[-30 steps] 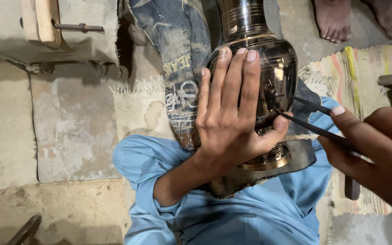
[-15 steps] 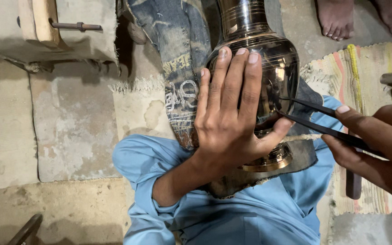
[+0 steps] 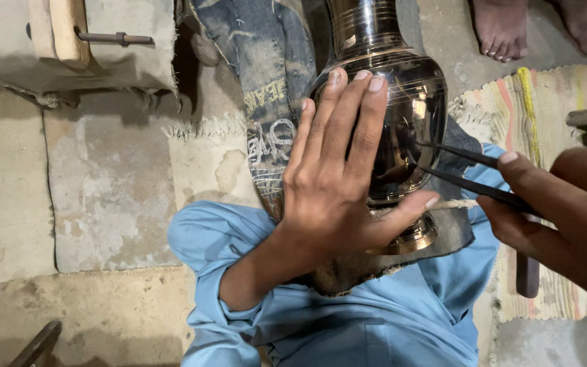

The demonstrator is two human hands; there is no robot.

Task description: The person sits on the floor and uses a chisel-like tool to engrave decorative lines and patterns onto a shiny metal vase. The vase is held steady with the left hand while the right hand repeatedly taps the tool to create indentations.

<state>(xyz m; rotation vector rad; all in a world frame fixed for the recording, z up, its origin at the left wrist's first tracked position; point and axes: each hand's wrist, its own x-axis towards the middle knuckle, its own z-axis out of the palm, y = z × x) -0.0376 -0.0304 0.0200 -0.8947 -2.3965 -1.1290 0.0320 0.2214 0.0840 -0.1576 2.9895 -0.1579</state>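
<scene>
A shiny dark brass vase (image 3: 412,109) with engraved rings lies across my lap on a worn denim cloth (image 3: 266,81). My left hand (image 3: 338,180) is spread flat over its belly, fingers pointing up and thumb near the foot. My right hand (image 3: 565,217) comes in from the right and grips a thin black two-pronged metal tool (image 3: 473,173). The tool's tips touch the vase's right side.
My legs in light blue cloth (image 3: 348,326) fill the lower middle. A striped woven mat (image 3: 511,109) lies at right, with another person's bare feet (image 3: 501,27) at the top. A cloth-covered block with a wooden piece (image 3: 69,41) sits top left on the concrete floor.
My right hand and the tool have shifted slightly right and up along the vase. The left hand stays pressed on it.
</scene>
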